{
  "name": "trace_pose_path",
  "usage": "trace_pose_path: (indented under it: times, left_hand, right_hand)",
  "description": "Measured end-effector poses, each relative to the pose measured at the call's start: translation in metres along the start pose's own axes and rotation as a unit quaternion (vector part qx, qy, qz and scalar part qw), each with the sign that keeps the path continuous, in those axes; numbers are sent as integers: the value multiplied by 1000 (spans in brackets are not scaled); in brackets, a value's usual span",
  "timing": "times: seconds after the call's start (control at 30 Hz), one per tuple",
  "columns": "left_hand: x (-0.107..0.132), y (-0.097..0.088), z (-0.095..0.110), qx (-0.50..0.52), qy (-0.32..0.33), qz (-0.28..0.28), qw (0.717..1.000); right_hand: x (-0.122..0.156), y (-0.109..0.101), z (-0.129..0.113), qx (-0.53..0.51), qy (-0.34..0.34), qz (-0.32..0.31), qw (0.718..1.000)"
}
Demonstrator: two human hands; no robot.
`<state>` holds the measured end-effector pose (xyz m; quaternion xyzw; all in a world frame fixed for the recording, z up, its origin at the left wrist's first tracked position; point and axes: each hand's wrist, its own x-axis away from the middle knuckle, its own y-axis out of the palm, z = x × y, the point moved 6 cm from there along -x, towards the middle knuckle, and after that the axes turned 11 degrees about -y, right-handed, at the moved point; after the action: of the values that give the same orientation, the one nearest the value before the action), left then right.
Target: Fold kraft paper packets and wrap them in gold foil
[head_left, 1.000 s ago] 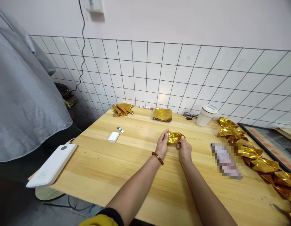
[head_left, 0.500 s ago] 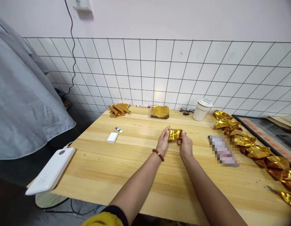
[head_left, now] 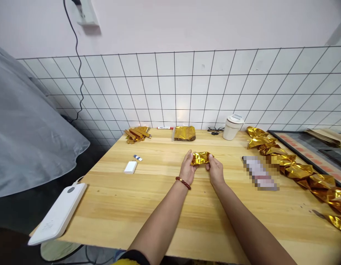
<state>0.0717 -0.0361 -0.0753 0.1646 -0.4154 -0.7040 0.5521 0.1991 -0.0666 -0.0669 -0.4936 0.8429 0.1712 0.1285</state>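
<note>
I'm pinching a gold foil piece (head_left: 200, 158) between left hand (head_left: 187, 168) and right hand (head_left: 216, 171), judging few folded gold strips (head_left: 137, 133) done at the table's (head_left: 148, 198) far edge and much crumpled foil (head_left: 294, 170) waiting along its right edge.

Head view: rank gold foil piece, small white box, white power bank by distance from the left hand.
1. gold foil piece: held in the left hand.
2. small white box: to its left.
3. white power bank: far left, toward the viewer.

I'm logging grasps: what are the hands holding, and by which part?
A crumpled gold foil piece: the left hand pinches its left end, the right hand its right end.
</note>
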Motion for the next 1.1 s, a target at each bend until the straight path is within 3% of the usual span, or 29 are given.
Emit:
trace_pose_path:
  times: [0.23,0.43,0.6,0.7,0.77,0.87,0.93,1.0,1.1]
  left_hand:
    - [1,1,-1,-54,44,-6,998]
    - [2,1,-1,-33,20,4,999]
    - [2,-3,7,21,-4,35,999]
    - [0,-8,10,50,-32,60,996]
    - [0,-11,11,71,-46,66,994]
    - [-1,-13,13,80,-46,66,994]
    - [-3,-13,13,77,-51,60,994]
    - [-4,-13,13,69,-54,62,994]
    - [-5,-13,13,54,-53,64,995]
  right_hand:
    - [2,2,-2,2,8,-9,1000]
    - [1,1,-2,7,7,-3,1000]
    - [-2,-8,2,11,4,49,999]
    - [-10,-19,-11,38,-5,66,997]
    - [-21,-32,-31,77,-20,28,996]
    - [-44,-74,-77,176,-107,-111,972]
    - [-57,-128,-110,283,-180,-142,931]
    - [-68,-194,-135,384,-202,-124,892]
    - [-85,-291,-150,517,-118,-51,846]
